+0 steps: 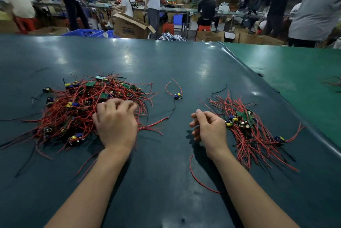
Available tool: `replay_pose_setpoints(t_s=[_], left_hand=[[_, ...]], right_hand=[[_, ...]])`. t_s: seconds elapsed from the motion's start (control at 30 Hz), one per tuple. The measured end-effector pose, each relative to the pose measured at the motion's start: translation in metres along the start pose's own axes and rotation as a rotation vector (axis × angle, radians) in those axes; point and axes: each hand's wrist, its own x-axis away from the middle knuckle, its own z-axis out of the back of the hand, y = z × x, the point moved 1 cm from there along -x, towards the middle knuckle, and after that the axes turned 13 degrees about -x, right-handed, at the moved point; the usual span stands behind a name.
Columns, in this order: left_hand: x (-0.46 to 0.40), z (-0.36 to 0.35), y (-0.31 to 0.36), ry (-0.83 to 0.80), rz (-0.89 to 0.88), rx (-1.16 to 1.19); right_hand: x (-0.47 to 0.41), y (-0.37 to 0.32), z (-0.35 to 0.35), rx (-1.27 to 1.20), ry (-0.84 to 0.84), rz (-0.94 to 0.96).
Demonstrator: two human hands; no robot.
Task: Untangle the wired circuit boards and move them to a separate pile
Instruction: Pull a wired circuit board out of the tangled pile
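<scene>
Red wire everywhere on this dark green table mat (166, 58). I'll use the lone circuit board (178, 97) lying by itself mid-table as the landmark, the one with a red loop of wire curling up behind it and a black lead trailing toward the person.

Off to the left of that lone board is the big tangled pile (83, 109), a mess of red and black leads with little green boards and blue and yellow parts poking out. The left hand (116, 126) sits on the near right edge of that pile, palm down, fingers curled into the wires. Pretty blurry there, so I can't tell whether it's actually got hold of anything.

To the right of the lone board and nearer the person is the smaller sorted pile (245, 128), boards bunched at its top, wires fanning out. The right hand (208, 128) is just left of it, fingers loosely curled, nothing in them that I can see, knuckles close to the nearest board.

One loose red wire (198, 179) lies nearer still, under the right forearm.
</scene>
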Motion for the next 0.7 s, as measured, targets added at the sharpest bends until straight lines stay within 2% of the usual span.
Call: replay_pose_setpoints(t_s=[0.1,0.17,0.2,0.33,0.43,0.53,0.63,0.7], left_hand=[[-0.025,0.027,0.008,0.161,0.02,0.31],[-0.035,0.038,0.025,0.143,0.003,0.556],[-0.037,0.039,0.034,0.058,0.021,0.664],[-0.025,0.012,0.064,-0.473,0.081,1.047],[0.001,-0.017,0.063,-0.709,0.071,1.091],[0.019,-0.034,0.053,-0.703,0.082,1.102],[0.019,-0.037,0.05,-0.695,0.137,1.148],[0.02,-0.034,0.052,-0.695,0.098,1.174]], right_hand=[[0.001,-0.002,-0.001,0.014,-0.049,0.005],[0.004,-0.003,-0.003,-0.027,-0.125,0.015],[0.005,-0.003,-0.004,-0.043,-0.163,0.03],[0.007,-0.003,-0.009,-0.045,-0.21,0.117],[0.007,-0.001,-0.009,-0.017,-0.272,0.151],[0.007,0.003,-0.011,0.094,-0.294,0.248],[0.005,0.005,-0.015,0.109,-0.289,0.223],[0.001,0.003,-0.014,0.118,-0.24,0.219]])
